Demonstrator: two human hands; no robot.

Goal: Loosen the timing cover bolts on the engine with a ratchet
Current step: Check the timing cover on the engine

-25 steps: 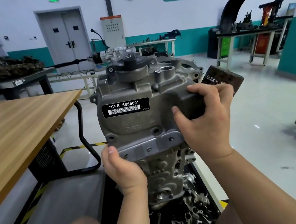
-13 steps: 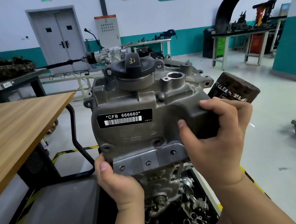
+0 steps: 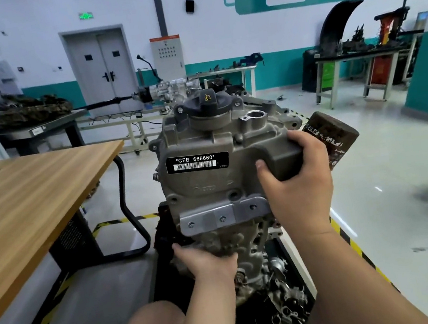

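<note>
The engine stands in the near middle, right of the wooden worktop, with its grey timing cover facing the camera. The right hand keeps its grip clamped on the cover's upper right corner, thumb on the face and fingers over the top. The left hand has dropped from the cover's lower left edge to the engine casting below. Its fingers are hidden, so I cannot tell whether that grip is closed. The move bares the small bolts along the cover's lower plate. No ratchet is in view, so loosening looks not yet begun, and one hand will probably have to let go to fetch it.
</note>
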